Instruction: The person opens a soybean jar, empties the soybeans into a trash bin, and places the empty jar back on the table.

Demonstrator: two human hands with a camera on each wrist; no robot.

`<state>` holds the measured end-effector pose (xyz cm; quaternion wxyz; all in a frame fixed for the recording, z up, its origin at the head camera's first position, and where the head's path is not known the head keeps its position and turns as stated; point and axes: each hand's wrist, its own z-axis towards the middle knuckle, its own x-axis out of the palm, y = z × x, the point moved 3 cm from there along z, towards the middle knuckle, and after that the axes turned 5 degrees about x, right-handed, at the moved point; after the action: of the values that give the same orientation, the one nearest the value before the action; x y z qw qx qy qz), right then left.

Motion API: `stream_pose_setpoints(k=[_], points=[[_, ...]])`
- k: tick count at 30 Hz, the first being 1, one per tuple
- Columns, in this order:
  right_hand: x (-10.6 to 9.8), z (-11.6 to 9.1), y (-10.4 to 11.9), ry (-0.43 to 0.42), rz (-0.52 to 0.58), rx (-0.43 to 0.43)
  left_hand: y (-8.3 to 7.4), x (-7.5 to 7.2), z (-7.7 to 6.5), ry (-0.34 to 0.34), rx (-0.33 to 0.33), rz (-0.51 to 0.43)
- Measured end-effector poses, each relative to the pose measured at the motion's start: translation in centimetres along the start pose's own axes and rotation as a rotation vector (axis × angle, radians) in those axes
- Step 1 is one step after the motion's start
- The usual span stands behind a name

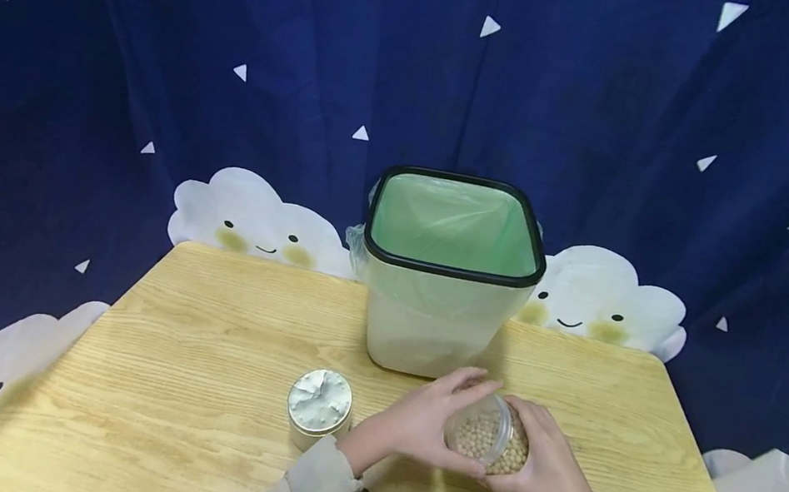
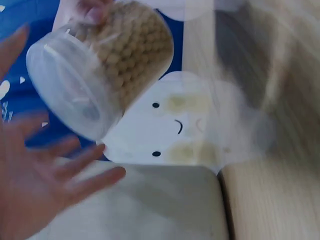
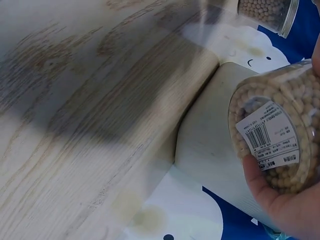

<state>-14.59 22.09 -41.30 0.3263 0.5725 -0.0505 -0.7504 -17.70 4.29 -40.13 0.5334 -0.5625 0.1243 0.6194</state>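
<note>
A clear jar of pale, round, bean-like balls (image 1: 509,451) is held tilted above the table, its translucent lid facing left. My right hand (image 1: 547,467) grips it near the base, with the thumb beside a barcode label (image 3: 270,135) on the bottom. In the left wrist view, the lid (image 2: 70,82) is before my left hand (image 2: 45,175), whose spread fingers are blurred and appear apart from it. From the head view that hand curves around the lid end. Left of that forearm stands a round container with a crumpled silvery top (image 1: 320,401).
A white bin (image 1: 428,331) with a black rim and green liner bag stands at the back of the wooden table (image 1: 198,353). Behind hangs a dark blue curtain (image 1: 317,42) with clouds and triangles. The right wrist view's top corner shows a silvery-rimmed jar of balls (image 3: 265,10).
</note>
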Motion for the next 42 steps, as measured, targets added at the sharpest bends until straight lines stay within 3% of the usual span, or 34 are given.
stream_pose_setpoints(k=[3, 6, 12, 17, 20, 25, 27, 31, 37, 39, 42], points=[[0.07, -0.1, -0.11, 0.003, 0.007, 0.006, 0.02, 0.03, -0.12, 0.08, 0.101, -0.025], [0.08, -0.13, -0.17, -0.007, -0.001, -0.007, 0.13, 0.1, -0.16, 0.078, 0.119, -0.036], [-0.11, 0.0, -0.23, -0.047, -0.038, -0.048, 0.43, 0.23, -0.18, 0.013, 0.007, -0.04], [-0.19, 0.03, -0.24, -0.062, -0.057, -0.071, 0.33, 0.2, -0.23, 0.025, -0.069, -0.002], [-0.25, -0.06, -0.27, -0.055, -0.053, -0.071, 0.24, 0.17, -0.24, 0.044, -0.007, 0.012], [-0.45, -0.04, -0.27, -0.041, -0.038, -0.061, 0.07, 0.04, -0.16, 0.046, 0.163, 0.035], [-0.56, 0.03, -0.23, -0.038, -0.038, -0.06, 0.01, -0.07, -0.12, 0.033, 0.183, 0.05], [-0.65, 0.04, -0.09, -0.043, -0.042, -0.069, -0.03, -0.12, -0.11, 0.001, 0.135, 0.039], [-0.65, 0.0, -0.11, -0.051, -0.065, -0.08, 0.05, 0.32, -0.26, 0.005, -0.05, 0.011], [-0.72, -0.07, -0.21, -0.049, -0.065, -0.075, 0.0, 0.39, -0.2, 0.007, -0.056, 0.015], [-0.89, -0.22, -0.34, -0.043, -0.06, -0.066, -0.15, 0.35, -0.1, 0.009, 0.011, 0.032]])
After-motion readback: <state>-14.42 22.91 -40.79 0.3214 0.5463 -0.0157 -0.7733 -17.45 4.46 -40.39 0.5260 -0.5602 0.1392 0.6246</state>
